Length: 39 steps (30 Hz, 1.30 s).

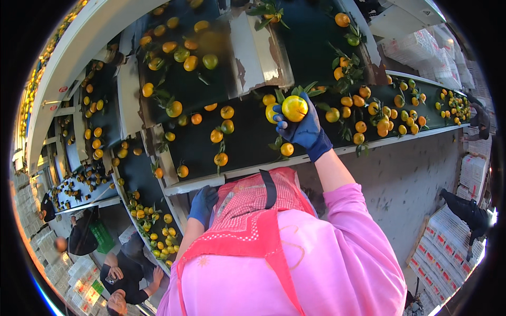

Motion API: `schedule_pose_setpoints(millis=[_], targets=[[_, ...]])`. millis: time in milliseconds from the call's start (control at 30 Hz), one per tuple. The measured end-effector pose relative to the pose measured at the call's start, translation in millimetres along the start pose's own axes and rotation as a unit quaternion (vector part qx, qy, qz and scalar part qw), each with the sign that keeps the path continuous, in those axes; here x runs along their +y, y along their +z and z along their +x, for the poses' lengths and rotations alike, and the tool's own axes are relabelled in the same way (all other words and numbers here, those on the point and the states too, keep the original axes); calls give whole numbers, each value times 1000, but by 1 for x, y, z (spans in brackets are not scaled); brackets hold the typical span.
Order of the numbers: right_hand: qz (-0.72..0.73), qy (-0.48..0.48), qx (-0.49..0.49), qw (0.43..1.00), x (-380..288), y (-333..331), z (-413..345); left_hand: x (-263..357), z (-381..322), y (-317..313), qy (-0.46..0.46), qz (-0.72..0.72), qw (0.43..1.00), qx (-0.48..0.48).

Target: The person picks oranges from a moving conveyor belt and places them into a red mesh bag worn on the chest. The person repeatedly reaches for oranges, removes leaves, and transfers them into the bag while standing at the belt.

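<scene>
A yellow-orange mandarin (295, 108) rests in my right hand (303, 128), which wears a blue knit glove and is raised over the dark green conveyor belt (253, 138). Green leaves show just behind that fruit. A second mandarin (271, 113) is right beside my fingers; whether they touch it I cannot tell. Below them a single mandarin (287, 149) lies near the belt's front rail (269, 168). My left hand (203, 203), also gloved in blue, hangs by the red checked apron (245, 193) at the rail. Its fingertips are partly hidden, and I see nothing in it.
Leafy mandarins (382, 126) cluster along the belt to the right. Metal dividers with peeling paint (257, 51) separate the feeding belts ahead. On the left, another belt (130, 170) carries fruit past a seated person (126, 272). Stacked white crates (446, 241) stand at right beside another person (470, 213).
</scene>
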State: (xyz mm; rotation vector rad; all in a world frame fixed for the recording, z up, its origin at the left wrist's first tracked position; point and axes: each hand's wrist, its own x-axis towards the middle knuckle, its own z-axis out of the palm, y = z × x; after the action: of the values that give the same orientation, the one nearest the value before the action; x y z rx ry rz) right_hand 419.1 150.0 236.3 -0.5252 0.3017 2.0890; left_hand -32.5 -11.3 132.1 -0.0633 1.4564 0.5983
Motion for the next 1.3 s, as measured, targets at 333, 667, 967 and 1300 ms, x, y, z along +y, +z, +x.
schedule_pose_setpoints(millis=[333, 667, 967, 1300], targets=[[-147, 207, 84, 964, 55, 36, 2, 62, -21, 181, 535, 515, 666, -73], [-398, 229, 12, 888, 121, 39, 17, 98, 63, 192, 550, 716, 410, -130], [-766, -324, -32, 554, 61, -69, -74, 122, 70, 126, 402, 711, 577, -2], [-664, 110, 502, 543, 205, -302, -256, 56, 74, 91, 301, 658, 684, -92]])
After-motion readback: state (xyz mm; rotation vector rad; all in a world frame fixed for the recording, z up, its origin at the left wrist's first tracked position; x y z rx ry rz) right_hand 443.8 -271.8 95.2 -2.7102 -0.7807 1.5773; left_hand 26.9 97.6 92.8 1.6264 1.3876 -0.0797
